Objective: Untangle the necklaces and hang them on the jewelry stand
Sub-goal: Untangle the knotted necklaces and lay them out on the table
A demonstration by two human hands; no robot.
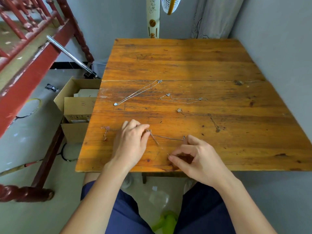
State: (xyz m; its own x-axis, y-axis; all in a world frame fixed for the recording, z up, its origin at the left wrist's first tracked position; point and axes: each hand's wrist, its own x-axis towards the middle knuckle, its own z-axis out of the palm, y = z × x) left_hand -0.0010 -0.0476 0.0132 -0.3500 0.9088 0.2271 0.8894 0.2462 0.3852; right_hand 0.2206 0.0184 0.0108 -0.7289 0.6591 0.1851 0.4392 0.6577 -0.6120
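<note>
Near the front edge of the wooden table (185, 56), a silver chain (168, 137) runs between the two hands. The left hand (130, 142) has its fingers curled, with the tips gathered in a pinch on the chain's left end, where a small knot or clasp seems to sit. The right hand (200, 159) has its thumb and a fingertip pinched together on a strand so fine it barely shows. It looks like a loose tail of the same chain. Another finger reaches toward the chain's right end. A pink chain (105, 130) lies bunched by the left edge, just beside the left wrist. Three more necklaces lie apart from one another across the middle of the table. One is a long chain with a pale round pendant (115, 104), one is a thin chain with small charms (183, 99), and one is a darker chain with a flower pendant (179, 110). No jewelry stand is in view, so nothing appears to be hung yet. The main risk is pulling the two pinches apart, since tension on links this fine would likely cinch any knot tighter, or could snap the chain. The tail in the right hand is slight enough to slip free unnoticed. It is also close enough to the front edge that a dropped end could slide off onto the lap or floor. The left wrist could drag the pink chain toward the left edge, or into the silver one, and tangle them again. Lifting the silver chain carelessly might also sweep it across its neighbours.
</note>
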